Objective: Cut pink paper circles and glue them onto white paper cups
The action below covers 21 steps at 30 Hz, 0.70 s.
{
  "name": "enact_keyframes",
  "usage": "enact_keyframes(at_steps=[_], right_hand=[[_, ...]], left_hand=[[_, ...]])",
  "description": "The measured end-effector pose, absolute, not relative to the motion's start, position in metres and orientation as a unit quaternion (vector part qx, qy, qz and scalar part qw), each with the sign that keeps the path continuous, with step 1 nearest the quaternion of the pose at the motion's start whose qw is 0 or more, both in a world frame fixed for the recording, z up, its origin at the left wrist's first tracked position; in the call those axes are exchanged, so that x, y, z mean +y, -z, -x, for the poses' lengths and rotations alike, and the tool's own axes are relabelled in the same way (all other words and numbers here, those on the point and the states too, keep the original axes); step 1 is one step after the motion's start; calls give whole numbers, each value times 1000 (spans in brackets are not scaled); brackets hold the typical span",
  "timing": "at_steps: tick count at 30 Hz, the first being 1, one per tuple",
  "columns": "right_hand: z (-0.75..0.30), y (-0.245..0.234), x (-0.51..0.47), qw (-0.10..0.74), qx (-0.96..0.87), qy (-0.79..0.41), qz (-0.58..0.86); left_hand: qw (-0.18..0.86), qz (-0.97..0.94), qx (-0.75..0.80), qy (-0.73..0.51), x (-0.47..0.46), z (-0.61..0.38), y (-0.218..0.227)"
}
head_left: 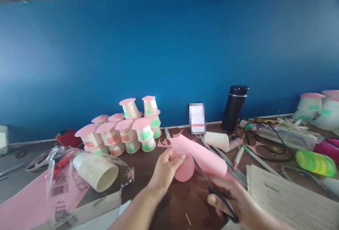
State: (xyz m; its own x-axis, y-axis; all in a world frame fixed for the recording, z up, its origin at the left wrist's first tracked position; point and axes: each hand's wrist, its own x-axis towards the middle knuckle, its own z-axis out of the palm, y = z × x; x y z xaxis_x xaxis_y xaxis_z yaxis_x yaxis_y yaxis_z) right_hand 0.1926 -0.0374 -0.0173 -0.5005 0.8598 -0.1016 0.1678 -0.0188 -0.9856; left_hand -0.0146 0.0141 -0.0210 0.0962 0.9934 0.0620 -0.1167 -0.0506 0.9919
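My left hand (165, 171) pinches a sheet of pink paper (206, 154) between thumb and fingers. The sheet curls away to the right, and a rounded pink part (184, 169) hangs below my thumb. In my right hand (233, 196) is a pair of black-handled scissors (202, 173). Their blades point up and left and meet the paper just right of my left thumb; whether the blades are apart is hard to tell. Pink offcuts (164, 143) lie behind my left hand.
Paper-cup houses (108, 134) with pink roofs stand stacked at the left. Nearer lie bagged paper cups (96, 171). A black bottle (234, 108), a lying paper cup (216, 141), markers (238, 157) and printed papers (291, 198) occupy the right. A blue partition (169, 53) rises behind the table.
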Motion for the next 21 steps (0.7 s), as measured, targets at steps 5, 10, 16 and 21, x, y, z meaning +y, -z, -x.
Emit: enact_keyframes(at_steps=[5,10,16,21], right_hand=[[-193,16,-38,288,-630,-591,413],[-194,19,-36,287,-639,-581,413],[-196,22,-36,286,-663,-562,404],[-195,18,-38,285,-653,-562,420]], left_hand=[[572,-502,410,-503,16,17,19],[585,-498,405,-496,16,18,20],[556,-528,425,-481,16,19,19],[506,-559,451,-478,17,20,20]])
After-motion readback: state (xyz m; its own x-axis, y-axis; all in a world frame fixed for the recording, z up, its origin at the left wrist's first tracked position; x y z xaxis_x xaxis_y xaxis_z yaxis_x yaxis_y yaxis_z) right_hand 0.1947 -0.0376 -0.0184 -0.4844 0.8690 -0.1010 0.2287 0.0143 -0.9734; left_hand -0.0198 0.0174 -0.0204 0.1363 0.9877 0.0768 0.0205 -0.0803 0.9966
